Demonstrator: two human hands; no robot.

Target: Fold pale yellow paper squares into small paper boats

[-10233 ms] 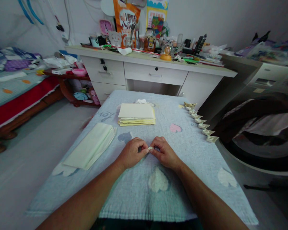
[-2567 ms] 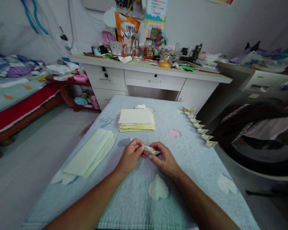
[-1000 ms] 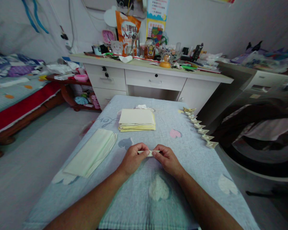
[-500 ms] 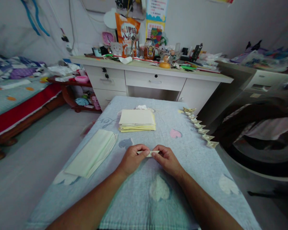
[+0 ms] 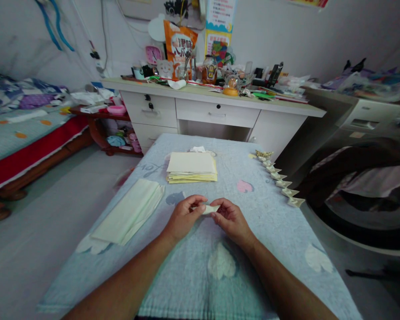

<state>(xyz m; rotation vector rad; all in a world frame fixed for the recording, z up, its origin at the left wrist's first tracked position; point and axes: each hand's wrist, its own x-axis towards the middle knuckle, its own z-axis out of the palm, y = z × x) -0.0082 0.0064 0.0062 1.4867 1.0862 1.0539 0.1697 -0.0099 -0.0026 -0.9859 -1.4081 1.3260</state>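
A small folded piece of pale paper (image 5: pixel 210 209) is pinched between my two hands, a little above the cloth-covered table. My left hand (image 5: pixel 186 215) grips its left end with thumb and fingers. At the opposite end, my right hand (image 5: pixel 231 218) is closed on it, thumb underneath. My fingers cover both ends. Beyond them lies a stack of cream and yellow paper (image 5: pixel 191 164). A folded pale green bundle of paper or cloth (image 5: pixel 130 211) rests to the left. Several folded paper boats (image 5: pixel 282 183) stand in a row along the table's right edge.
The table is covered by a blue cloth (image 5: pixel 173 275) with heart prints. Behind it stands a white desk (image 5: pixel 216 109) crowded with jars and packets. A front-loading washing machine (image 5: pixel 363 122) is on the right, a bed (image 5: pixel 30 129) on the left.
The folded paper has tilted, its right end rising and more of its face showing. My hands have lifted slightly, both still holding it. The camera view has shifted a little.
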